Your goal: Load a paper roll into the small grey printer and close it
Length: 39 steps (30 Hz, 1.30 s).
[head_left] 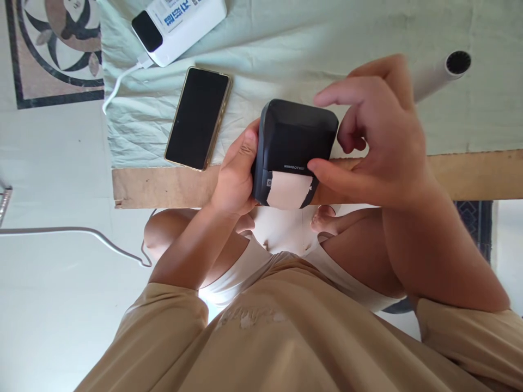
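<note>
A black label printer point(297, 136) marked NIIMBOT is held near the table's front edge. My left hand point(239, 171) is closed around its left side, with the thumb lying along the edge. From the printer's front hangs a pale pinkish strip of label paper point(289, 189). My right hand point(379, 130) is at the right side, fingers apart and partly curled. Its thumb tip is at the printer's front near the lettering, and the index finger points toward the top right corner. Whether that thumb presses on the casing I cannot tell.
A smartphone point(198, 118) lies left of the printer on the green cloth point(278, 49). Behind it sits a white power bank point(183, 27) with a white cable point(118, 87). A white cylinder point(439, 76) is partly behind my right hand. The wooden table edge point(163, 185) runs across my knees.
</note>
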{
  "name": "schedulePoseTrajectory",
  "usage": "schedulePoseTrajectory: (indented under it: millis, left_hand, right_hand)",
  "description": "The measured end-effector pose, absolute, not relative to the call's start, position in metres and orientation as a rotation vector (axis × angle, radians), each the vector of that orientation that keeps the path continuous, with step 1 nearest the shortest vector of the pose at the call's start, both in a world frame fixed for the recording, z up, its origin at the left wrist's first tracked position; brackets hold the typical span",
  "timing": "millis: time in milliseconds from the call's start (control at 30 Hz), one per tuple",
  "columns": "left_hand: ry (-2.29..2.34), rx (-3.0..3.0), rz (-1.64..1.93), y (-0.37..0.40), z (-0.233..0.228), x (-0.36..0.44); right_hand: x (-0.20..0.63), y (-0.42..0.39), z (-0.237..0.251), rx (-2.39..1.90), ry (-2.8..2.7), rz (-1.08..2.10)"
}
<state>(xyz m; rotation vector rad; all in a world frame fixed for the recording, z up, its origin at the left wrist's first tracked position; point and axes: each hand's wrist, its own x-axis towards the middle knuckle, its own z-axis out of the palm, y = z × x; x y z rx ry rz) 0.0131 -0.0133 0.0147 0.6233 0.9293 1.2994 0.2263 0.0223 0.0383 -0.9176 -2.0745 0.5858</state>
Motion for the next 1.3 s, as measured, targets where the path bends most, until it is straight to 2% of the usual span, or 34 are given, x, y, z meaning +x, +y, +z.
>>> schedulePoseTrajectory:
  millis: [200, 333, 467, 667, 833, 1033, 1100, 1200, 1267, 1300]
  left_hand:
    - [0.978, 0.644, 1.245, -0.007, 0.002, 0.005]
    - [0.910, 0.658, 1.168, -0.007, 0.008, 0.007]
    - [0.890, 0.689, 1.124, -0.009, 0.015, 0.005]
    - [0.869, 0.746, 1.126, -0.013, 0.021, 0.004]
    - [0.927, 0.816, 1.126, -0.013, 0.014, 0.002]
    - [0.907, 0.732, 1.205, -0.014, 0.016, 0.004]
    - [0.839, 0.708, 1.219, -0.014, 0.017, 0.003]
    - [0.814, 0.678, 1.186, -0.012, 0.017, 0.001]
    - [0.815, 0.661, 1.177, -0.011, 0.017, 0.000]
    - [0.809, 0.658, 1.185, -0.010, 0.016, 0.000]
  right_hand:
    - [0.220, 0.018, 0.053, -0.997, -2.157, 0.488]
    - [0.208, 0.013, 0.065, -1.055, -1.902, 0.262]
    - [0.202, 0.014, 0.075, -1.183, -1.660, 0.222]
    - [0.204, 0.018, 0.060, -1.293, -2.090, 0.255]
    - [0.210, 0.020, 0.048, -1.289, -2.274, 0.410]
    - [0.225, 0.019, 0.076, -1.120, -1.946, 0.872]
    - [0.235, 0.028, 0.069, -1.089, -1.621, 0.945]
    - [0.254, 0.051, 0.031, -0.969, -1.192, 0.800]
    - [0.266, 0.064, 0.003, -1.028, -1.223, 0.941]
    - [0.270, 0.066, -0.008, -1.015, -1.238, 0.869]
